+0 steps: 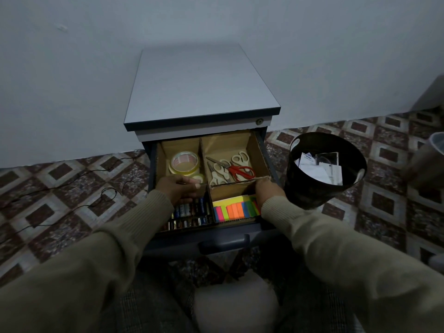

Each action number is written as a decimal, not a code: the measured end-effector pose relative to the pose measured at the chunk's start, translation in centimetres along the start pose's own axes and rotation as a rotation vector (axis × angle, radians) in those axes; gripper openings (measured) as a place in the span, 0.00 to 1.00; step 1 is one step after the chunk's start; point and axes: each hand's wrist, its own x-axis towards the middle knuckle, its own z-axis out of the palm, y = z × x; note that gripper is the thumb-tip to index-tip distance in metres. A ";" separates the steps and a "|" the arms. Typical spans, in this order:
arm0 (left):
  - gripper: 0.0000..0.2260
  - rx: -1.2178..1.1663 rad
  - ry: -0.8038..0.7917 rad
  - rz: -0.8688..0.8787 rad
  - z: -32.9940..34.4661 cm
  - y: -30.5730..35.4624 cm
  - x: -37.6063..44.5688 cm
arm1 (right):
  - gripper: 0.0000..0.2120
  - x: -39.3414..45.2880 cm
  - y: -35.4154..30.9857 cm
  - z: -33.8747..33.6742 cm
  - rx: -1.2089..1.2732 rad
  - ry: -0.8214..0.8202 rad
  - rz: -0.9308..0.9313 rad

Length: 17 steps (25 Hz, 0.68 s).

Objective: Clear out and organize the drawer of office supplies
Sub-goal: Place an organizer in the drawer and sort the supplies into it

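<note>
Drawer (260,150), pulled out of the grey pedestal cabinet (201,87): fitted with a cardboard divider (204,162) making four compartments.

- Far left: rolls of clear tape (185,163), stacked.
- Far right: scissors (228,170), several pairs, one red-handled.
- Near left: batteries (189,213), laid in rows.
- Near right: sticky notes (236,209), bright colours, side by side.

Status, by my reckoning: sorting is largely done, every kind in its own cell. What seems left is seating the divider and pushing the drawer shut.

My left hand (179,188) curls its fingers over the cross wall between tape and batteries, gripping it. My right hand (269,189) lies at the right end of that wall; whether it grips or merely touches, I cannot tell.

Waste bin (312,188), black, just right of the drawer, holding discarded papers.

Floor (60,179): patterned tile, brown and cream diamonds, a thin black cable (105,192) trailing at left. Wall (72,68): plain pale grey. Light dim.
</note>
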 end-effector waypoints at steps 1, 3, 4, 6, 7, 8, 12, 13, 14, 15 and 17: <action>0.05 0.001 0.003 -0.001 -0.2 -0.1 -0.1 | 0.20 0.0 -0.1 -0.1 -0.017 -0.014 -0.008; 0.05 0.004 0.004 -0.005 -0.5 -0.4 -0.1 | 0.20 0.0 -0.2 -0.3 -0.044 -0.040 -0.020; 0.05 0.007 0.004 -0.010 -0.7 -0.5 -0.1 | 0.20 0.0 -0.3 -0.4 -0.059 -0.053 -0.025; 0.05 0.029 -0.004 -0.019 -0.7 -0.6 -0.4 | 0.18 -0.1 -0.3 -0.8 -0.078 -0.065 -0.021; 0.04 0.051 -0.010 -0.015 -0.8 -0.8 -0.5 | 0.18 -0.2 -0.3 -1.0 -0.087 -0.068 -0.027; 0.04 0.085 -0.014 -0.002 -0.8 -0.9 -0.6 | 0.17 -0.3 -0.3 -1.1 -0.097 -0.071 -0.039; 0.07 0.684 -0.081 0.197 -1.7 -1.0 -0.8 | 0.15 -1.0 -0.4 -3.0 -0.224 -0.122 -0.088; 0.11 0.914 -0.128 0.264 -2.1 -0.9 -0.9 | 0.15 -1.2 -0.5 -3.7 -0.272 -0.147 -0.123; 0.15 1.072 -0.179 0.310 -2.5 -0.6 -1.3 | 0.17 -1.5 -0.6 -4.4 -0.308 -0.170 -0.176; 0.17 1.153 -0.232 0.322 -2.8 -0.4 -1.8 | 0.20 -1.8 -0.8 -5.0 -0.322 -0.207 -0.231; 0.19 1.207 -0.323 0.284 -3.2 -0.1 -2.8 | 0.24 -2.5 -0.9 -5.5 -0.325 -0.282 -0.372</action>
